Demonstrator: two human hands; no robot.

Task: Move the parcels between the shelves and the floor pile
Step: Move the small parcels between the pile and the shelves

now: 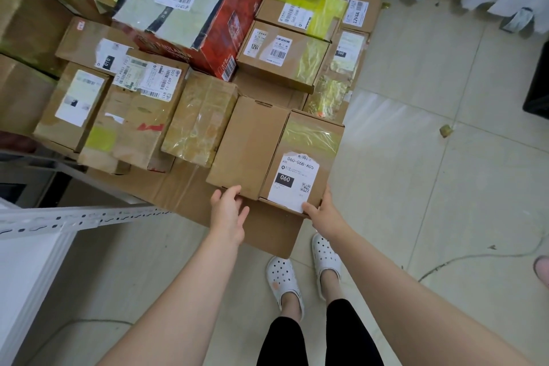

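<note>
Gripping the near right corner of the parcel labelled 060 [300,169], the right hand [322,214] has its thumb on the label. The left hand [230,212] is spread loose at the parcel's 8 o'clock, by a plain carton [246,148]. The parcel sits at the floor pile's [133,128] 6 o'clock edge. It looks stiff and probably light, with slick tape, so both near bottom corners seem the safest hold.

- One camera, worn on the head, looks steeply down and forward over the parcel pile [139,116] onto the tiled floor [430,187].
- Nearest it: left hand [228,211], right hand [323,214], front parcel [300,154].
</note>
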